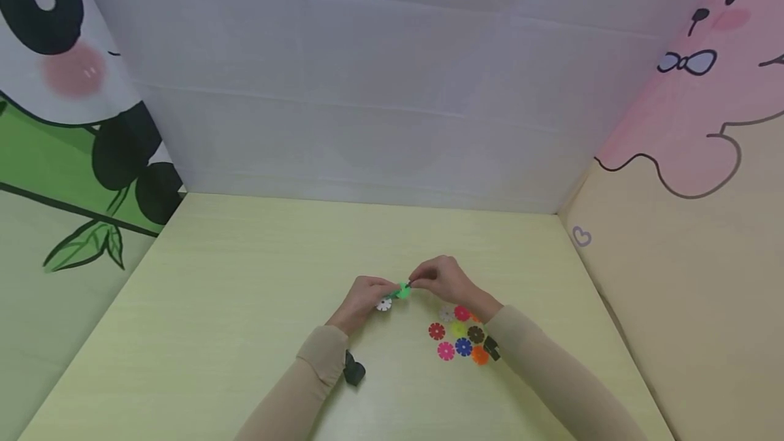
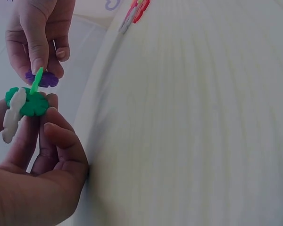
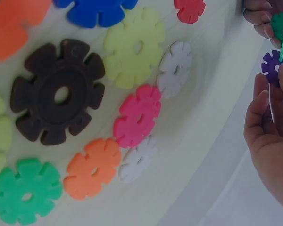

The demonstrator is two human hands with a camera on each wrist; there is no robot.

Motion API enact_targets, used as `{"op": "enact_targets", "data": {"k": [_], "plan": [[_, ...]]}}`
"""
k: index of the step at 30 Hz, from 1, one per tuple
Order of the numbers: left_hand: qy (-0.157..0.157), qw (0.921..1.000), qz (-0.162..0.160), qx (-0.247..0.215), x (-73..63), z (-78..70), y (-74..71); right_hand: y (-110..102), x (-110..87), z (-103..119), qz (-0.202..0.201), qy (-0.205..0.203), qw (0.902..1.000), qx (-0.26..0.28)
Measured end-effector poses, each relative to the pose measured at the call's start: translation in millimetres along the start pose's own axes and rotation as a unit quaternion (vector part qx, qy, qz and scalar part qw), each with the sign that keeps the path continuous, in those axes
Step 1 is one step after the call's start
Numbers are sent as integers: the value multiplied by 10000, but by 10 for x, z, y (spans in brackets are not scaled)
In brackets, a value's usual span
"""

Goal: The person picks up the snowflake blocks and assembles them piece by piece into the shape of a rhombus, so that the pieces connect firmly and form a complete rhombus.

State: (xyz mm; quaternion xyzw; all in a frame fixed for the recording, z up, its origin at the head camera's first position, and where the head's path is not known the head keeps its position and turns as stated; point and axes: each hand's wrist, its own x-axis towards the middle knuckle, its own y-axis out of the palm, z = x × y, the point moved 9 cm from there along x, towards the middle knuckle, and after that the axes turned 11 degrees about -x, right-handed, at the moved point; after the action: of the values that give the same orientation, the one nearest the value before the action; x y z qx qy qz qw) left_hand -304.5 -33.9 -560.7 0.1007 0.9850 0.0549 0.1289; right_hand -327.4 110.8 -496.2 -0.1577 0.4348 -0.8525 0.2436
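My left hand [image 1: 361,301] pinches a dark green notched plastic disc [image 2: 34,105] by its edge. A white disc [image 2: 12,117] and a bright green disc [image 2: 36,82] stand crosswise in it, slotted together. Between the thumb and fingers of my right hand [image 1: 446,280] is a purple notched disc [image 3: 270,67], held up against the outer edge of the bright green one. Whether the purple disc's slot has caught that edge, I cannot tell. Both hands are raised over the table, close together.
Several loose notched discs lie flat under the right forearm, among them a brown disc [image 3: 33,96], a pink disc [image 3: 137,117] and a blue disc [image 1: 463,346]. The pale table [image 1: 245,278] meets a white backdrop [image 1: 367,148] behind and cartoon-printed side panels.
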Motion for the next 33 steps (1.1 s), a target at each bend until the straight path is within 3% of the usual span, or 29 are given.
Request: {"op": "enact_targets", "data": {"k": [7, 18, 33], "plan": [[54, 9999, 157, -42, -45, -37, 31, 7, -21, -75, 23, 195, 9998, 93], [65, 9998, 131, -155, 17, 14, 19, -19, -42, -43, 132, 150, 9994, 295], [244, 9990, 102, -354, 3, -64, 47, -35, -35, -80, 165, 89, 9993, 330]]}}
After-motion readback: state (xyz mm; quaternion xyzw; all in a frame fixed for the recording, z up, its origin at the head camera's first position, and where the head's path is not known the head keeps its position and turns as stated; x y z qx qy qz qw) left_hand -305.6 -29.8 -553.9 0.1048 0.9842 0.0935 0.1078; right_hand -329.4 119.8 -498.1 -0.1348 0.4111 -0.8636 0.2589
